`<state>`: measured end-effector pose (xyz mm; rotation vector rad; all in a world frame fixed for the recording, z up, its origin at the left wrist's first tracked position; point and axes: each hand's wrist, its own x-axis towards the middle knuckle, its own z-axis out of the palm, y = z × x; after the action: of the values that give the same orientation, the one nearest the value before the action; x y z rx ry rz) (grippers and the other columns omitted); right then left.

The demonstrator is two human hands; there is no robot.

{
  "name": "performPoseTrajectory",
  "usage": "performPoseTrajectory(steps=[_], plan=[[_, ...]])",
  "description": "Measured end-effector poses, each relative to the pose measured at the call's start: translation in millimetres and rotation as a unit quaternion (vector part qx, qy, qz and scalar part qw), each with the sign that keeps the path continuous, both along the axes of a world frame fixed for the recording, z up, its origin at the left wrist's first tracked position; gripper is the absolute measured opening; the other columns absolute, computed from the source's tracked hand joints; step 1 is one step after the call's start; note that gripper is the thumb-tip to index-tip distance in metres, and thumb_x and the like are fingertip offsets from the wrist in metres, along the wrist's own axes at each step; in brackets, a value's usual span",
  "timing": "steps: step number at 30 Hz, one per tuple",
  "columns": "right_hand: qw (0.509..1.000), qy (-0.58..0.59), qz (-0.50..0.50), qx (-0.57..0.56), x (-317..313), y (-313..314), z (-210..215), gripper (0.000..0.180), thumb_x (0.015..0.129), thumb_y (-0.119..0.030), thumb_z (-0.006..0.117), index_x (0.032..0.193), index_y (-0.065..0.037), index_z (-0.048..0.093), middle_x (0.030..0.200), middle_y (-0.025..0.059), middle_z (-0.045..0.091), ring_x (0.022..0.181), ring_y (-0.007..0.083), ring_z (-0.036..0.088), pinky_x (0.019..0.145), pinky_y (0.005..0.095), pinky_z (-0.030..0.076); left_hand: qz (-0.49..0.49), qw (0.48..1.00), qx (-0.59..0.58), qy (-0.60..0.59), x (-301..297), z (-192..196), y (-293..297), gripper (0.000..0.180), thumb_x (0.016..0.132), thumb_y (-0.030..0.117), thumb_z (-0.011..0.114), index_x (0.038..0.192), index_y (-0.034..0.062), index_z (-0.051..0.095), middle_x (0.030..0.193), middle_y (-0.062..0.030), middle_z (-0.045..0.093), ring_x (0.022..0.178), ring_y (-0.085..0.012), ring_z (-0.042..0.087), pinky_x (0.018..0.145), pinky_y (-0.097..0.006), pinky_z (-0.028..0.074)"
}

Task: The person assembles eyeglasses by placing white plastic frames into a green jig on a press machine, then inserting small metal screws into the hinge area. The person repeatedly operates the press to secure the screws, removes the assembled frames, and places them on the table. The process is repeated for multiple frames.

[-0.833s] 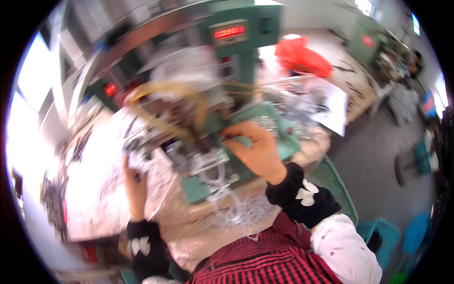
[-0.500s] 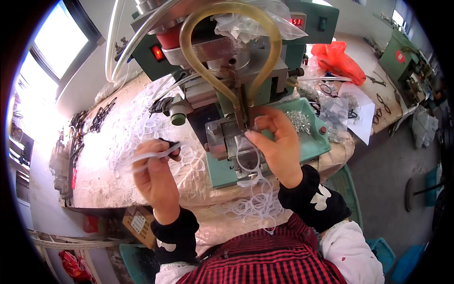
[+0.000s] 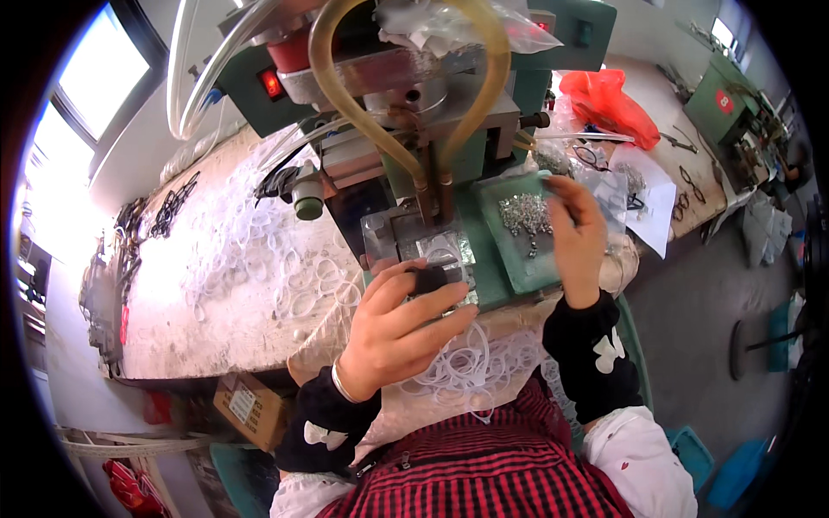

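Since half a second ago, left hand risen toward the green machine, right hand swung out to the right. Left fingers pinched together on a small dark piece, held just before the metal plate under the press head. Right fingers bunched over the green tray; whether clamped on anything, cannot tell. Small metal parts heaped on that tray, just left of the right fingertips. Clear plastic rings strewn across the worktop left of the left hand, more beneath both wrists. Red bag well beyond the right hand.
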<state>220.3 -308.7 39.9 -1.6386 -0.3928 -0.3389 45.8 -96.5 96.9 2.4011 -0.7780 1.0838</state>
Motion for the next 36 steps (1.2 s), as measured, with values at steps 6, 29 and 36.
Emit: performPoseTrajectory(steps=[6, 29, 36], plan=[[0.973, -0.029, -0.024, -0.229, -25, -38, -20, 0.012, 0.082, -0.007, 0.070, 0.093, -0.004, 0.072, 0.090, 0.0099, 0.070, 0.090, 0.0287, 0.065, 0.083, 0.0363, 0.050, -0.013, 1.000, -0.005, 0.012, 3, -1, 4, 0.034, 0.066, 0.008, 0.081, 0.099, 0.0141, 0.078, 0.111, -0.0022, 0.073, 0.077, -0.0245, 0.054, 0.088, -0.046, 0.056], [0.982, -0.127, -0.011, -0.139, -32, 20, -3, 0.015, 0.085, 0.002, 0.069, 0.099, -0.002, 0.073, 0.094, 0.0118, 0.071, 0.089, 0.0290, 0.067, 0.081, 0.0350, 0.051, 0.404, 0.891, -0.037, 0.202, -29, -62, 112, 0.052, 0.081, -0.008, 0.061, 0.130, 0.0073, 0.063, 0.096, -0.0155, 0.069, 0.091, -0.0337, 0.062, 0.084, -0.043, 0.048], [0.982, -0.044, -0.068, -0.171, -50, -37, -25, 0.015, 0.083, 0.003, 0.069, 0.097, -0.002, 0.073, 0.094, 0.0114, 0.071, 0.092, 0.0282, 0.066, 0.085, 0.0349, 0.050, 0.303, 0.831, -0.414, 0.214, -35, -102, 127, 0.040, 0.092, -0.003, 0.062, 0.132, 0.0052, 0.058, 0.090, -0.0023, 0.067, 0.088, -0.0115, 0.063, 0.088, -0.029, 0.049]])
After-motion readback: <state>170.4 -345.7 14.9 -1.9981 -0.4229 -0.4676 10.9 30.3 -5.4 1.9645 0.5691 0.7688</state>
